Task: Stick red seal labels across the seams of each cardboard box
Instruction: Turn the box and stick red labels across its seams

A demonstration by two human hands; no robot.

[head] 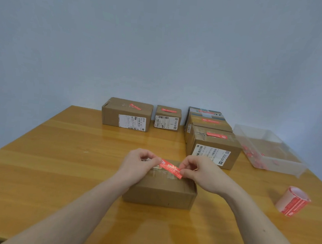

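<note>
Both hands (pixel 172 170) pinching red seal label (pixel 170 169) over cardboard box (pixel 161 190)

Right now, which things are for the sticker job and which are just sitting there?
For the job:
- red label, pinched by left hand and right hand
- near box under it
- label roll
- labelled boxes at the back

Just sitting:
- clear plastic tray holding red bits
- wooden table

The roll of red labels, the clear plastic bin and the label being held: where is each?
roll of red labels (pixel 291 202): head view, its outer side.
clear plastic bin (pixel 279 165): head view, front wall.
red label (pixel 170 168): head view, its middle.
</note>
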